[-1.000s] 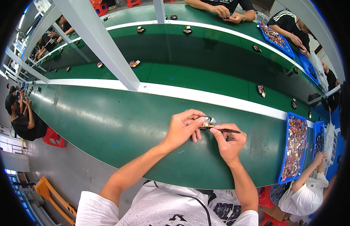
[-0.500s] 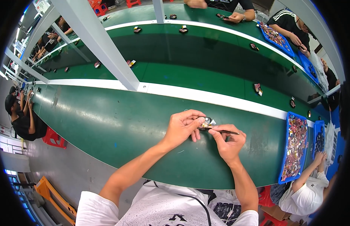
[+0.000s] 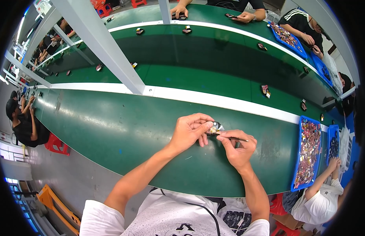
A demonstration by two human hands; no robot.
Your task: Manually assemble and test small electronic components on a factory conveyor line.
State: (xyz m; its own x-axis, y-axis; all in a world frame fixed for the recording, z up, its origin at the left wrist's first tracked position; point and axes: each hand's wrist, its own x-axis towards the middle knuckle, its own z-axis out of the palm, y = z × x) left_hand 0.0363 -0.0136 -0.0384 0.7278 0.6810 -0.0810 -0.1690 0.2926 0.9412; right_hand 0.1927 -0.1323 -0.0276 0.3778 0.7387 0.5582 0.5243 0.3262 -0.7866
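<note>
Over the green worktable (image 3: 111,129), my left hand (image 3: 190,131) pinches a small black device part (image 3: 217,125) with silvery and yellowish pieces inside it. My right hand (image 3: 238,147) grips a thin dark pen-like tool (image 3: 238,139) between thumb and fingers. Its tip end meets the near edge of the small part, close to my left fingertips. Fingers hide the lower side of the part and where exactly the tip touches.
A blue tray (image 3: 295,173) heaped with small colourful parts stands at the right, with another blue tray (image 3: 333,141) beyond it. Past the white rail (image 3: 214,101), a green conveyor belt (image 3: 214,84) carries several small black devices. A slanted metal post (image 3: 108,51) rises at left. Co-workers sit around.
The devices on the near and far belts have shifted slightly left. Across the line, a co-worker's hand now reaches down onto a device. My hands stay almost in place.
</note>
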